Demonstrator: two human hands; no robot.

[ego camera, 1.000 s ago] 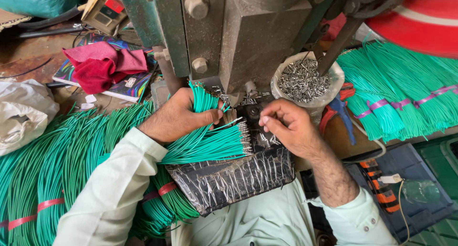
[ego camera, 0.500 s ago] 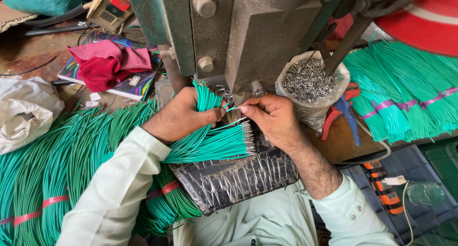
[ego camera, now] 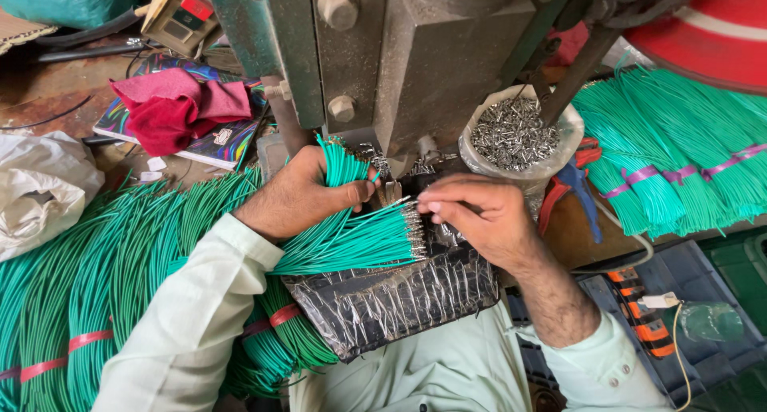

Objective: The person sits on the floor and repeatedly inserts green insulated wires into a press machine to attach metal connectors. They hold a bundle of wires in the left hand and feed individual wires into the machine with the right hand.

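Note:
My left hand point(ego camera: 300, 195) grips a bunch of green wires point(ego camera: 342, 163) upright just below the grey-green press machine point(ego camera: 399, 53). My right hand point(ego camera: 478, 219) pinches one thin green wire with a metal tip, holding it close to the machine's die point(ego camera: 391, 190). Between my hands lies a bundle of green wires with metal terminals point(ego camera: 359, 240), resting on a black, plastic-wrapped tray point(ego camera: 391, 304) on my lap.
A plastic-lined bowl of small metal terminals point(ego camera: 514, 134) stands right of the press. Banded green wire bundles lie at the left point(ego camera: 88, 300) and right point(ego camera: 679, 164). A red cloth point(ego camera: 172, 108) on a colourful book, a white bag point(ego camera: 40, 188) and a red disc point(ego camera: 703, 25) are nearby.
My right hand moved left from the tray's edge toward the press die, bringing a single wire up to it. My left hand has kept its grip on the wire bunch.

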